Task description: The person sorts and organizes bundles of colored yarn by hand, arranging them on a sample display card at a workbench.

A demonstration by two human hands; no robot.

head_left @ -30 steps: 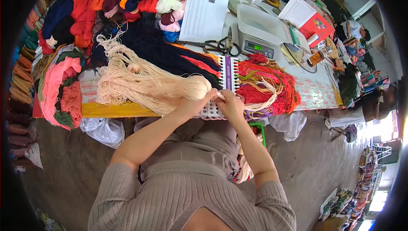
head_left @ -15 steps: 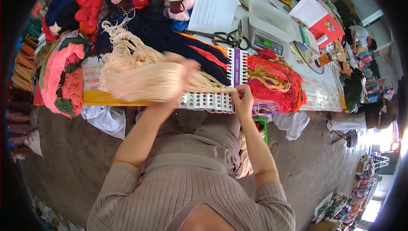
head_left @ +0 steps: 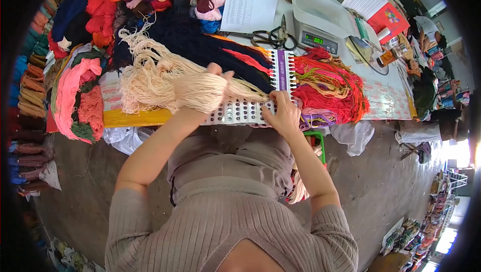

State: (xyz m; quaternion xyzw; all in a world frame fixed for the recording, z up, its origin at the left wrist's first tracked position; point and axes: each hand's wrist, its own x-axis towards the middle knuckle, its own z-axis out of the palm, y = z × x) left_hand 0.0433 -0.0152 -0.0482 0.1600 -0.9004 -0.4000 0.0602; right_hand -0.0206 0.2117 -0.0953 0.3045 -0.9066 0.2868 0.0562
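Observation:
Cream yarn [head_left: 160,71] lies in a long loose bundle across the table, its right end narrowing onto a white card with rows of holes [head_left: 235,112]. My left hand [head_left: 213,79] is wrapped in the cream strands, with its fingertips showing above them. At the narrow end of the bundle, my right hand [head_left: 283,112] pinches the yarn over the card's edge. Behind it stands a purple and white strip with threads along its sides [head_left: 282,71]. Dark navy yarn [head_left: 185,36] lies behind the cream bundle, and red yarn [head_left: 330,86] is to the right.
Scissors [head_left: 275,37], a scale [head_left: 318,41] bearing a clear plastic tray [head_left: 320,11], and a printed sheet [head_left: 250,1] are at the back. Pink yarn [head_left: 75,86] lies at the left. A small bottle [head_left: 388,56] is on the right. Another person [head_left: 427,29] is farther off.
The cream strands around my left hand have gathered into a tighter bunch. My right hand's fingers have shifted at the yarn's narrow end. The view has moved slightly.

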